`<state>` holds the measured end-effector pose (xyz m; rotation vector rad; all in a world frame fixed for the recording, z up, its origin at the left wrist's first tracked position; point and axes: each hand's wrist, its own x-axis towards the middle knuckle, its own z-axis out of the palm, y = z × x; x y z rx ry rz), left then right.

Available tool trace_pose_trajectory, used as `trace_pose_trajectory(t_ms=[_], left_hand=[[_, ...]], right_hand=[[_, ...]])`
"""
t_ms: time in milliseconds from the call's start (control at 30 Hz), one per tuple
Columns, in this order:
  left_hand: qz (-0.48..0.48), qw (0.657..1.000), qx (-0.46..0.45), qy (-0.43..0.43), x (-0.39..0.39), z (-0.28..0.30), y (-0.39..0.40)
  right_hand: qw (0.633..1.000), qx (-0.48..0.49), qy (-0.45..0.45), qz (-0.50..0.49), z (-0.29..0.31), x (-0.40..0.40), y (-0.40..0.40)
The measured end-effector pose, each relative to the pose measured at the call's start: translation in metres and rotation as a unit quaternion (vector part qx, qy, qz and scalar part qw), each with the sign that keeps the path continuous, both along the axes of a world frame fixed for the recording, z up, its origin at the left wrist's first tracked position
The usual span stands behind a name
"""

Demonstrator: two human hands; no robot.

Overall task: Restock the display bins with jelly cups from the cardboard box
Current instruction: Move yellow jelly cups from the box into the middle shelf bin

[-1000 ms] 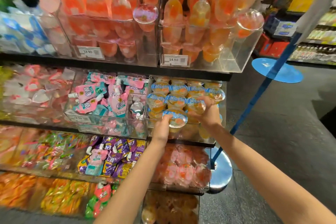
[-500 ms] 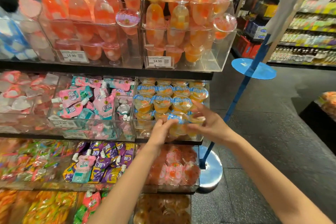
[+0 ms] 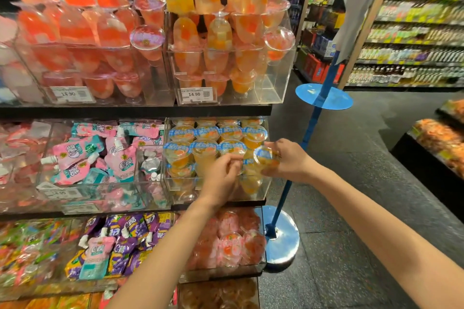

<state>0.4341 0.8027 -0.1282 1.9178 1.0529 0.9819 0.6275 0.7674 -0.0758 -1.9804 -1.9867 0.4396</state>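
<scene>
The clear display bin (image 3: 266, 184) on the middle shelf holds several orange jelly cups (image 3: 204, 132) with blue-and-white lids, stacked in rows. My right hand (image 3: 288, 162) grips one jelly cup (image 3: 265, 158) at the bin's front right corner, tilted, with its lid facing left. My left hand (image 3: 222, 175) is just left of it at the bin's front. Its fingers curl toward the stacked cups, and I cannot make out whether they hold anything. The cardboard box is out of view.
Neighbouring bins hold pink pouch drinks (image 3: 118, 155), tall goblet jellies (image 3: 218, 40) above and pink jelly cups (image 3: 231, 246) below. A blue pole (image 3: 310, 128) on a round chrome base (image 3: 282, 236) stands right of the shelf. A low display (image 3: 437, 143) sits across the dark aisle floor.
My view has swung left and down. The jelly cup has passed from both hands to my right hand and shifted to the bin's front right corner. My left hand has drawn back slightly.
</scene>
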Motion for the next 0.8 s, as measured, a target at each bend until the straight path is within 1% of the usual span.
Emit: trace_pose_trajectory(t_ms=[33, 67, 100, 167, 233, 300, 333, 500, 600, 667, 800], left_hand=[[0.025, 0.995, 0.089, 0.025, -0.003, 0.000, 0.006], [0.041, 0.983, 0.164, 0.073, -0.005, -0.002, 0.014], [0.057, 0.966, 0.215, 0.135, -0.007, -0.004, 0.023], [0.078, 0.936, 0.227, 0.258, -0.010, -0.004, 0.036], [0.064, 0.924, 0.188, 0.327, -0.012, -0.001, 0.042], [0.041, 0.925, 0.151, 0.347, -0.011, -0.002, 0.045], [0.038, 0.925, 0.148, 0.348, -0.011, -0.003, 0.046], [0.055, 0.916, 0.180, 0.355, -0.011, -0.010, 0.050], [0.050, 0.920, 0.191, 0.340, -0.011, -0.013, 0.051], [0.046, 0.923, 0.195, 0.328, -0.012, -0.015, 0.051], [0.043, 0.921, 0.194, 0.334, -0.013, -0.014, 0.050]], right_hand=[[1.000, 0.010, 0.007, -0.005, 0.001, 0.002, 0.007], [1.000, 0.018, 0.013, -0.010, 0.002, 0.003, 0.013], [0.999, 0.027, 0.016, -0.010, 0.002, 0.002, 0.020], [1.000, 0.027, 0.009, 0.000, -0.001, 0.000, 0.030], [1.000, 0.013, 0.000, 0.023, -0.008, -0.001, 0.039], [0.999, 0.005, -0.001, 0.035, -0.015, 0.002, 0.045], [0.999, 0.004, -0.003, 0.037, -0.017, 0.003, 0.046], [0.999, -0.007, -0.012, 0.049, -0.021, 0.007, 0.054], [0.997, -0.020, -0.047, 0.056, -0.015, 0.010, 0.057], [0.996, -0.027, -0.060, 0.056, -0.012, 0.010, 0.058], [0.996, -0.018, -0.069, 0.056, -0.014, 0.007, 0.059]])
